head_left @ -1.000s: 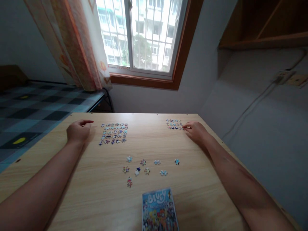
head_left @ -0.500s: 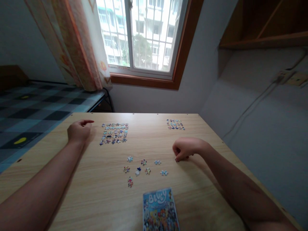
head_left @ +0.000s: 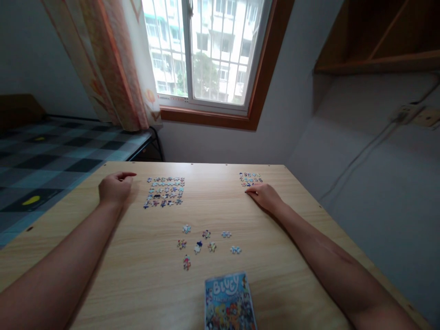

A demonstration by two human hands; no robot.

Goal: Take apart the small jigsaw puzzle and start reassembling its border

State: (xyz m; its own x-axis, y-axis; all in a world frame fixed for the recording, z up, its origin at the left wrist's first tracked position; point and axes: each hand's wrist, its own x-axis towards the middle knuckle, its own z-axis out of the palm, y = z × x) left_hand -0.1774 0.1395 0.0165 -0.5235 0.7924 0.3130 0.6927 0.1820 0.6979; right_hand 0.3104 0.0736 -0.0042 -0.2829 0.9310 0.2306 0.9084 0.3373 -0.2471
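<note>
My right hand (head_left: 264, 196) reaches to the near side of the small right-hand group of puzzle pieces (head_left: 250, 176). Its thumb and fingertips are pinched on a small dark puzzle piece (head_left: 246, 191), mostly covered by the fingers. On the left of the table, my left hand (head_left: 116, 187) rests with its fingers loosely curled together, nothing visible in them. Just right of it lie several rows of puzzle pieces (head_left: 165, 189). Loose pieces are scattered mid-table, among them a blue-and-white piece (head_left: 198, 247), a pinkish one (head_left: 186, 262) and a pale blue one (head_left: 235, 250).
A blue box marked "Bluey" (head_left: 229, 300) lies at the table's near edge. The wooden table (head_left: 137, 266) has a bed with a checked cover (head_left: 79, 140) to its left. Beyond are a curtain and a barred window (head_left: 220, 59); a shelf hangs upper right.
My right hand has moved away from me, from beside the loose pieces to the small right-hand group. The left hand stays in place. The whole view has shifted slightly.
</note>
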